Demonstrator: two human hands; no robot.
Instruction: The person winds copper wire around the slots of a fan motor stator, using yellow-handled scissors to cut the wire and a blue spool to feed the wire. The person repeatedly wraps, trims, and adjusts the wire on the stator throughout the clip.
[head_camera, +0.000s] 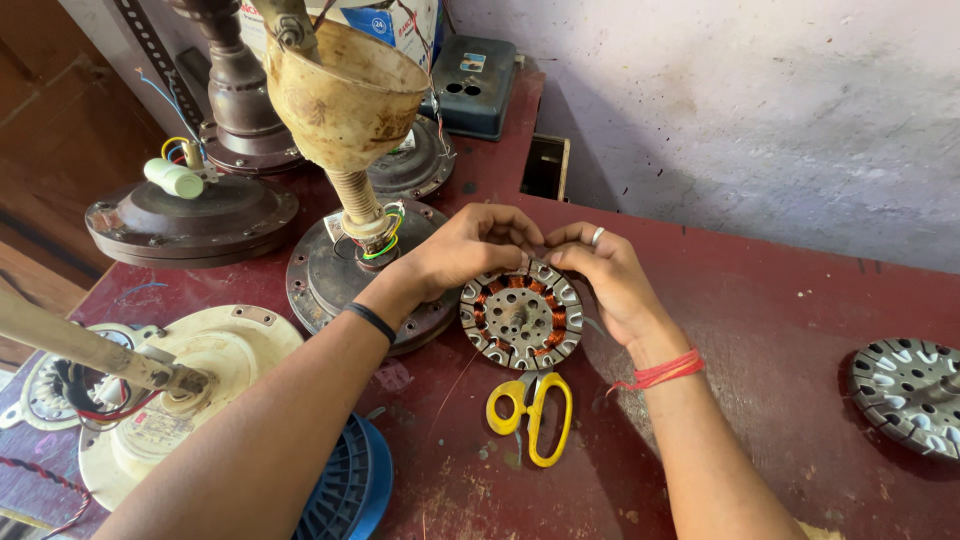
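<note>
A round metal stator (521, 315) with copper windings lies flat on the dark red table (780, 330). My left hand (470, 245) rests on its far rim, fingers curled and pinching at the top edge. My right hand (600, 270), with a ring and a red thread at the wrist, meets it there, fingertips pressed on the same spot. Whatever thin thing the fingers pinch is too small to make out. Yellow-handled scissors (532, 408) lie just in front of the stator.
Ceiling fan motors crowd the left: a dark one with a beige cup (345, 95), a brown one (190, 218), a cream one (200, 380). A blue spool (350, 485) sits under my left forearm. Another stator (908, 390) lies far right. A box (475, 85) stands behind.
</note>
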